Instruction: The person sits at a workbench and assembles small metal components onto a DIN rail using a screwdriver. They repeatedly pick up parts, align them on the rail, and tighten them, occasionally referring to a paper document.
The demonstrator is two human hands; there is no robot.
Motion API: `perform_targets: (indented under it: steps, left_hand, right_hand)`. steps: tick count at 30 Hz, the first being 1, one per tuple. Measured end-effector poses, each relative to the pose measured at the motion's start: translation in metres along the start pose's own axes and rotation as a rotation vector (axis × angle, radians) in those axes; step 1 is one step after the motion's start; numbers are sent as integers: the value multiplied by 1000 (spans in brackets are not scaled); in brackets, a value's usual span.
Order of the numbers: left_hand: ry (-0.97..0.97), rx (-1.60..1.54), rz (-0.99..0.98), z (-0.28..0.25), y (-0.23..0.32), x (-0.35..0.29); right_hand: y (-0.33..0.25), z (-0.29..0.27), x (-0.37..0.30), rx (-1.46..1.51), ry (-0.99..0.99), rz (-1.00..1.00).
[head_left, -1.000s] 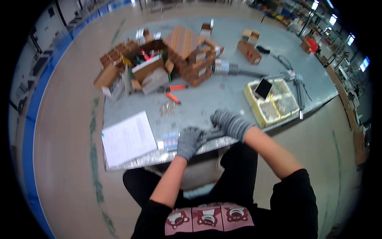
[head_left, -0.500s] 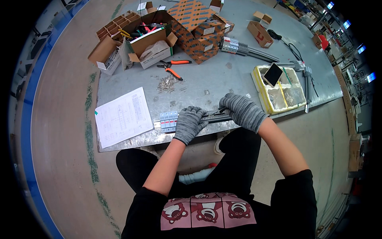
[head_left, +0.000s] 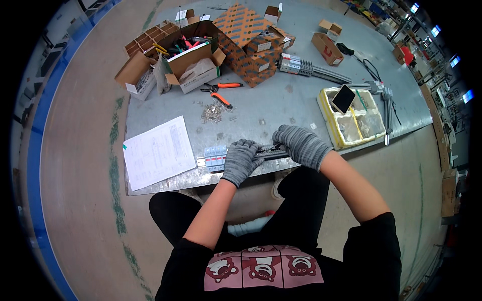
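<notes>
My left hand point(head_left: 241, 163), in a grey knitted glove, is closed over a metal mounting rail at the table's near edge. Light-blue modules point(head_left: 215, 157) with red marks sit on the rail just left of that hand. To its right runs a row of dark terminal blocks point(head_left: 273, 153). My right hand point(head_left: 303, 146), gloved alike, is closed above the right part of the row, fingertips down near the blocks. Something dark and thin shows at those fingertips, too small to name. Loose small metal pieces point(head_left: 215, 112) lie in a heap beyond, beside orange-handled wire strippers point(head_left: 221, 94).
Printed sheets point(head_left: 159, 154) lie at the left. Open cartons point(head_left: 193, 67) with tools and patterned boxes point(head_left: 253, 55) stand at the back. A foam tray point(head_left: 354, 120) with a phone point(head_left: 344, 99) on it is at the right, near another rail assembly point(head_left: 301, 66).
My right hand has come slightly down and left, closer to the terminal blocks. My left hand stays on the rail. The whole view has shifted slightly.
</notes>
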State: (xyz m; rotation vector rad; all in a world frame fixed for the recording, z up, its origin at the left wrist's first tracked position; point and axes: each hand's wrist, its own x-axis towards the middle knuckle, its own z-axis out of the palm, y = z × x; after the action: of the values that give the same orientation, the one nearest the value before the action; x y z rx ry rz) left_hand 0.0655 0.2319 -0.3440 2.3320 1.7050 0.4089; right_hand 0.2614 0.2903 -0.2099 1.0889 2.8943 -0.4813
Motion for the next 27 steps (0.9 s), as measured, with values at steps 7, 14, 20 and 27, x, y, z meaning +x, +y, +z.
perform_targets:
  steps: [7,14,20,27]
  left_hand:
    - [6,-2,3,1,-1,-1]
    - [-3,-19,8,0,-1,-2]
    - [26,-16,18,2,-1,-2]
    - [9,-21,12,2,-2,0]
  right_hand:
    - [-4,-10,2,-49,-50,12]
    - [-4,-10,4,-54,-67,7]
    - [-1,-6,7,-78,-76,-16]
    - [0,-7,6,-80,-68,-24]
